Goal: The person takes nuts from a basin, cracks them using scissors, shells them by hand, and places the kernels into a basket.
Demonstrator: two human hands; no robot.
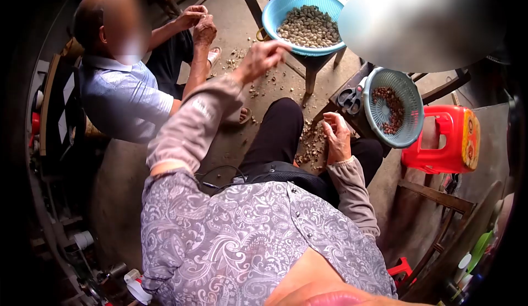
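Observation:
My left hand (pixel 263 61) is stretched forward at the near-left rim of a light-blue plastic basket (pixel 273 8). Its fingers are bent, and their tips are smeared by motion. Inside that basket lies a heap of small tan-grey nuts in their shells (pixel 309 26). Above my lap, my right hand (pixel 337 136) has its fingers curled in towards the thumb; what they hold, if anything, is too small to make out. Just beyond it, a grey-blue plastic basket (pixel 374 113) contains reddish-brown kernels (pixel 389 108). Dark-handled scissors (pixel 350 98) lie beside this basket.
Broken shells (pixel 311 147) litter the floor between my legs and further forward. At the left sits another person (pixel 126 100), both hands (pixel 202 24) held together. A red plastic stool (pixel 434 151) and a wooden chair (pixel 440 199) stand to the right. The blue basket rests on a wooden chair (pixel 311 70).

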